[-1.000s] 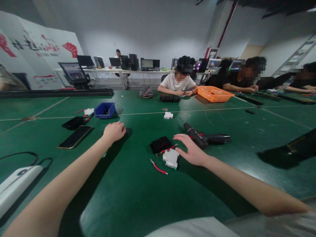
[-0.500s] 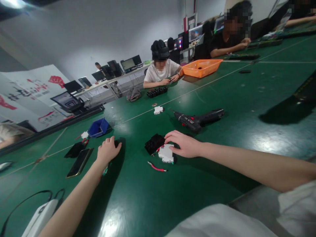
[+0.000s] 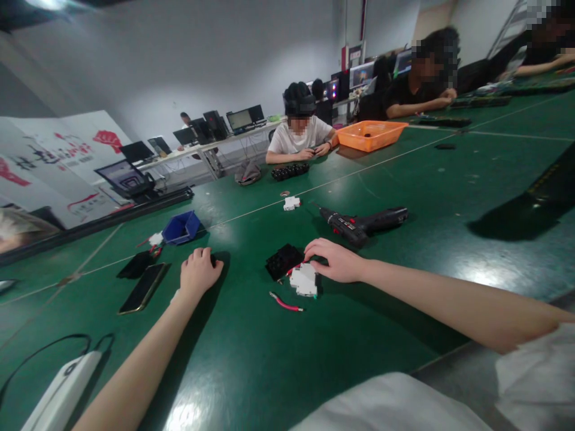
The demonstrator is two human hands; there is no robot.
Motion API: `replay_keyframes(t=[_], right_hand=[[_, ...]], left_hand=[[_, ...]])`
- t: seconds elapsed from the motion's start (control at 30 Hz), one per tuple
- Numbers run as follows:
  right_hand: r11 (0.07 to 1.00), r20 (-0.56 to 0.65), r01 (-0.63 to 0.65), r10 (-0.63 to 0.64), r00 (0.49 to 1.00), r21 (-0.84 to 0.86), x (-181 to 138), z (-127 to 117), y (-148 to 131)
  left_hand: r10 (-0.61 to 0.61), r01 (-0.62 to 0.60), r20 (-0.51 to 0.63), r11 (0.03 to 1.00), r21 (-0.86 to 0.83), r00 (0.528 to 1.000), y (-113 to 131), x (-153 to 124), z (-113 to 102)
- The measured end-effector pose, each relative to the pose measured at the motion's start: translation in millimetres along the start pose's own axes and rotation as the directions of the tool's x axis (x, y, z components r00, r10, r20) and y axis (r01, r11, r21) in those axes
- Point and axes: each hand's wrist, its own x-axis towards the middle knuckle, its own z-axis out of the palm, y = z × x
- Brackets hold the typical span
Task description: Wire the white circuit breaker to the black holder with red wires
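Note:
My left hand (image 3: 200, 272) rests on the green table (image 3: 242, 359), its fingers curled over a small dark thing that mostly hides beneath them. Farther right, my right hand (image 3: 336, 260) has bent fingers, with a gap between thumb and forefinger. Its fingertips are beside a white circuit breaker (image 3: 304, 280) lying flat; whether they touch it is hard to tell. Just behind the breaker sits a black block-shaped part (image 3: 283, 261), with a bit of red wire between the two. A short red wire (image 3: 286, 303) with bare metal ends lies in front.
A black power drill (image 3: 354, 226) lies beyond my right hand, near a second white breaker (image 3: 291, 203). Left are a blue bin (image 3: 181, 228), a phone (image 3: 142, 288) and a white power strip (image 3: 63, 392). Across the table, a person (image 3: 300, 139) sits by an orange tray (image 3: 371, 136).
My right hand has drawn slightly away from the white breaker. My left hand has shifted a little forward and right. The view has tilted slightly upward.

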Motion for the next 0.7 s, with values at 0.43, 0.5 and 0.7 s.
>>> replay_keyframes(t=[0.43,0.5,0.7], right_hand=[[0.999,0.03,-0.037,0.037,0.999,0.01,0.8,-0.4,1.4],[0.999,0.033,-0.034,0.034,0.999,0.004,1.1,-0.4,1.2],[0.999,0.058,-0.032,0.032,0.998,-0.003,1.6,-0.6,1.3]], left_hand=[[0.034,-0.035,0.04,0.999,0.024,0.999,0.4,-0.4,-3.3],[0.05,-0.051,0.028,0.999,0.017,0.998,-0.5,0.1,-1.4],[0.076,-0.076,-0.006,0.997,0.003,0.997,-4.0,2.2,5.1]])
